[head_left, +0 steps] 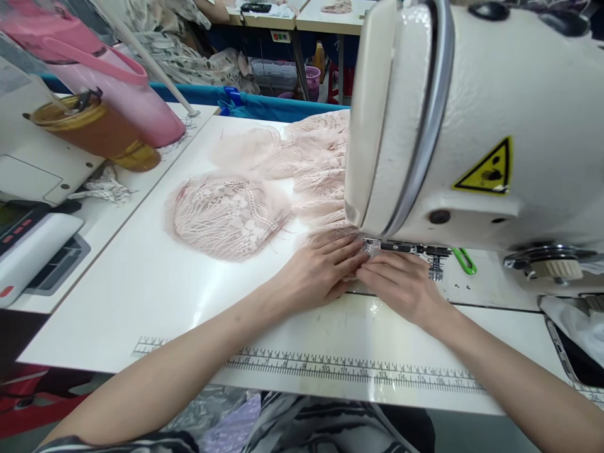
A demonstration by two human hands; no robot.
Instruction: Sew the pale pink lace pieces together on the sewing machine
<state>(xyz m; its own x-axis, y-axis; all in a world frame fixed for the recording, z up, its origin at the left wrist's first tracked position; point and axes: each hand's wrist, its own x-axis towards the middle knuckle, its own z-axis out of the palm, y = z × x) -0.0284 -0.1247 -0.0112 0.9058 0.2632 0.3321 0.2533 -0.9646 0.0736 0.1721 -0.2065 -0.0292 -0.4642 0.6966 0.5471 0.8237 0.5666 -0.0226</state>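
My left hand [325, 267] lies palm down with its fingers stretched out over a gathered piece of pale pink lace fabric [321, 176], just left of the presser foot [369, 245] of a white sewing machine [472, 113]. In front of the foot, my right hand [401, 283] has its fingers bent together at the fabric's near edge; its thumb is hidden. Behind the machine head, part of the lace is out of sight. A separate rounded lace piece [229, 217] rests flat on the white table [189, 302] to the left.
Green thread snips [465, 260] lie right of the presser foot. A printed ruler [330, 370] runs along the front edge. At left stand an amber cup [99, 135] and a pink bottle [117, 88]. A phone [573, 352] lies at far right, partly under white cloth.
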